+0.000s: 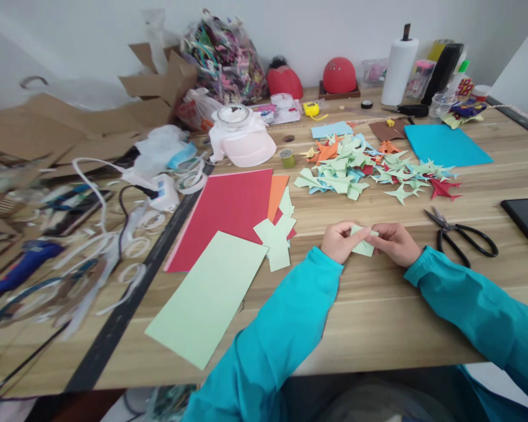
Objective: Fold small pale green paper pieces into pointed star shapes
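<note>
Between my two hands is a small pale green paper square (363,248), held just above the wooden table. My left hand (338,240) pinches its left and upper edge. From the other side my right hand (396,242) grips it with thumb and finger, closed on the right edge. Loose pale green paper squares (278,258) lie to the left of my left hand, beside a long pale green sheet (209,293). Beyond my hands spreads a pile of folded paper pieces (345,164) in green, orange, blue and red. Black-handled scissors (460,231) rest right of my right hand.
Red paper (233,211) and an orange sheet (277,196) lie left of centre. A blue sheet (449,145) is at the back right, a phone (525,220) at the right edge. Cables and a blue glue gun (30,264) clutter the left. A white bottle (399,70) stands behind.
</note>
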Demonstrator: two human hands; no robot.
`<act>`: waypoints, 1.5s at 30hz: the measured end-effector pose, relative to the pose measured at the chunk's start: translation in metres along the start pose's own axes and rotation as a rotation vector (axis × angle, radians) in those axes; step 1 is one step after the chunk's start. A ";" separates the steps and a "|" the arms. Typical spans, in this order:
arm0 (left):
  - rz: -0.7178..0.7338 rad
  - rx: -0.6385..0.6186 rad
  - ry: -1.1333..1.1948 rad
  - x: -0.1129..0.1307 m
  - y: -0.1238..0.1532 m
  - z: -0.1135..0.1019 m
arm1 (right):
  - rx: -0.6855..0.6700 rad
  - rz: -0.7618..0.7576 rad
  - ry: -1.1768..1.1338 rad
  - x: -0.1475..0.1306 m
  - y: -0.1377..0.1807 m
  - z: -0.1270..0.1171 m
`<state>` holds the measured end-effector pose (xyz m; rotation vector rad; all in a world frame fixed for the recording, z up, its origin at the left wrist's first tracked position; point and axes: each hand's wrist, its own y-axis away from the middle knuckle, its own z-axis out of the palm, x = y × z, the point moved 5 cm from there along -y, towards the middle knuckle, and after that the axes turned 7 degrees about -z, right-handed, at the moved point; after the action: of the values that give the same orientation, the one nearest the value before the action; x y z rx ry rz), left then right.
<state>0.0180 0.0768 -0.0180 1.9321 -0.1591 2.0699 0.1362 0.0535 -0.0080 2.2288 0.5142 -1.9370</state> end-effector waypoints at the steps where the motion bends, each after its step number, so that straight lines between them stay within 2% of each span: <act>1: 0.013 -0.022 -0.016 0.001 0.000 0.001 | 0.000 -0.002 0.001 0.001 0.000 0.000; 7: 0.025 -0.066 -0.004 0.001 -0.002 0.002 | -0.014 -0.015 0.014 0.001 0.001 0.001; 15: -0.044 -0.013 0.059 -0.002 -0.001 0.000 | -0.026 -0.028 0.024 -0.001 0.001 0.002; 22: -0.032 -0.022 0.134 -0.002 -0.001 -0.001 | -0.053 -0.059 0.041 -0.001 0.001 0.004; 25: -0.052 -0.034 0.098 -0.005 -0.002 0.000 | -0.058 -0.055 0.084 -0.001 0.002 0.004; 30: -0.003 -0.003 0.016 -0.003 -0.001 0.000 | -0.075 -0.109 0.141 -0.005 0.001 0.005; 33: -0.050 -0.016 0.032 -0.005 -0.002 0.000 | -0.069 -0.128 0.149 -0.007 0.001 0.005; 37: -0.084 -0.003 0.088 -0.009 -0.005 -0.002 | -0.021 -0.093 0.127 -0.006 0.001 0.004; 41: -0.025 0.046 0.104 -0.007 -0.006 -0.005 | 0.113 -0.036 0.072 -0.002 0.002 -0.003; 43: -0.013 0.022 0.101 -0.005 -0.004 -0.004 | 0.197 -0.020 0.038 0.001 0.001 -0.008; 45: -0.058 -0.062 0.081 -0.005 -0.002 0.001 | 0.271 0.002 -0.019 0.006 0.001 -0.012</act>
<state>0.0192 0.0774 -0.0234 1.7931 -0.1459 2.0766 0.1484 0.0572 -0.0118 2.3601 0.2587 -2.1366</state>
